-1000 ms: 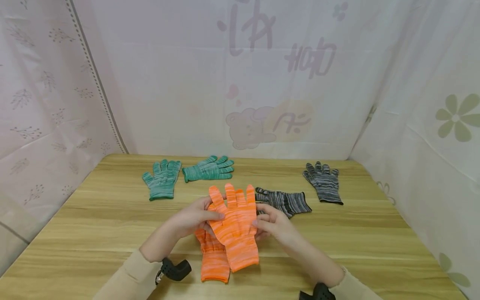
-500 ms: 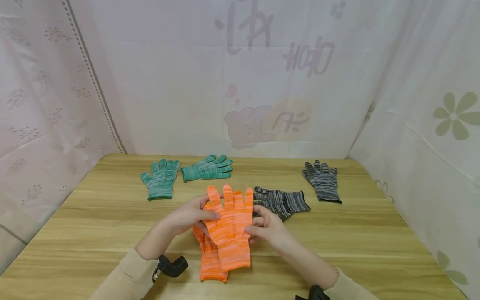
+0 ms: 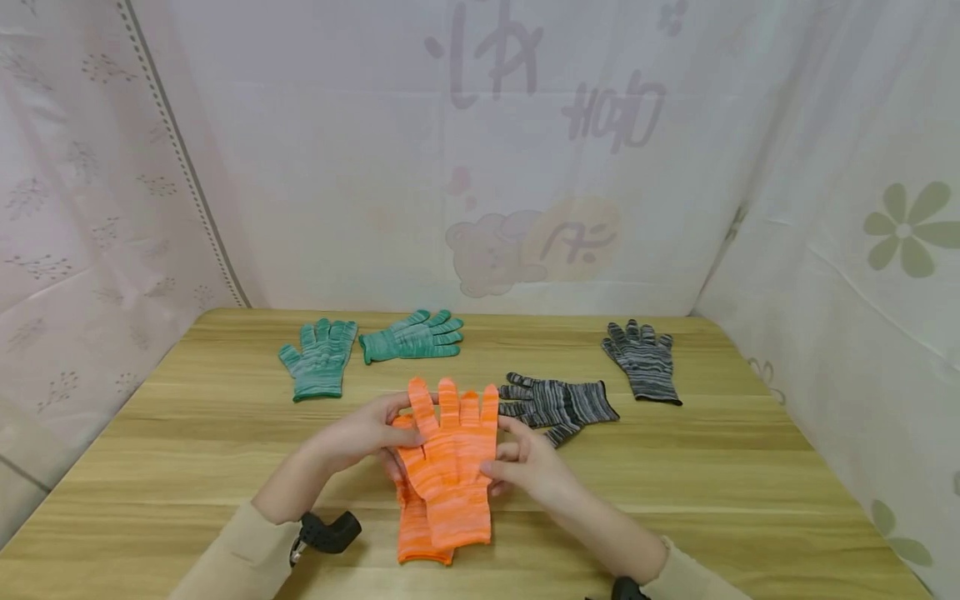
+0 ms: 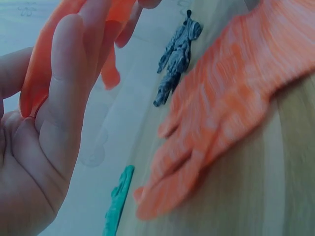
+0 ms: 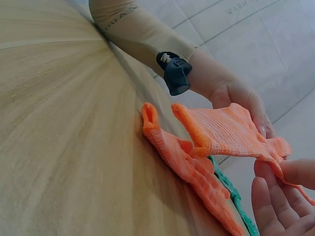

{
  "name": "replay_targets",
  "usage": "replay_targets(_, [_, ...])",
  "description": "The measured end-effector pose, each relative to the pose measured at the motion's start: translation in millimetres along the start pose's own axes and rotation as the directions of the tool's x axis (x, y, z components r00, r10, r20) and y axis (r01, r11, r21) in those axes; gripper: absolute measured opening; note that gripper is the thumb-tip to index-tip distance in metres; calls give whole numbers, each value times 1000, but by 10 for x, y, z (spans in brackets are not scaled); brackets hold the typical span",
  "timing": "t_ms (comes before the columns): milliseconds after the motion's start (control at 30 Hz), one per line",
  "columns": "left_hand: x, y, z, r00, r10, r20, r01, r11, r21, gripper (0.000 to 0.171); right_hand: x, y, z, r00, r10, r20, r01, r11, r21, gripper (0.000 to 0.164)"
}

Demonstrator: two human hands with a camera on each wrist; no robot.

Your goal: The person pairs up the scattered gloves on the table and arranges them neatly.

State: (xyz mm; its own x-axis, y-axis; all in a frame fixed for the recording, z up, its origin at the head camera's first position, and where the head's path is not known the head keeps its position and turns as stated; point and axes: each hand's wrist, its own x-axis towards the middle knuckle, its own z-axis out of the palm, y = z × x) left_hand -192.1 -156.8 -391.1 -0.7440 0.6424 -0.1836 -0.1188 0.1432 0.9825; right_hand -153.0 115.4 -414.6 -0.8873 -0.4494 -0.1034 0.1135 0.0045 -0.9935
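An orange knit glove (image 3: 456, 467) is held up flat, fingers pointing away, between both hands. My left hand (image 3: 363, 435) pinches its left edge near the base of the fingers, thumb on top. On the opposite edge, my right hand (image 3: 531, 463) pinches it between thumb and fingers. Below lies a second orange glove (image 3: 420, 533) on the table, largely covered in the head view. From the right wrist view, a gap shows between the held glove's cuff (image 5: 197, 130) and the lower glove (image 5: 182, 164).
Two green gloves (image 3: 321, 362) (image 3: 414, 337) lie at the back left of the wooden table (image 3: 720, 492). One grey-and-black glove (image 3: 566, 403) is just beyond my right hand, another (image 3: 645, 363) at the back right. Patterned curtains (image 3: 337, 167) enclose the table's back and sides.
Both hands have moved the held orange glove left and slightly nearer, so it covers more of the lower one. More of the nearer grey-and-black glove now shows. Both grips persist.
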Motion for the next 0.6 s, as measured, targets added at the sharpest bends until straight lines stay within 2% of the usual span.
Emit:
replay_targets(300, [-75,-45,-60,1000,-10,-14,10,1000,0,77,-8,40,90,999,11,39,-14,997,70,72])
replay_targets(600, [-116,-52,-92,999,-24,-40,24,1000,-2,81,-20,52,190,1000,27,-9,-26,997,71,72])
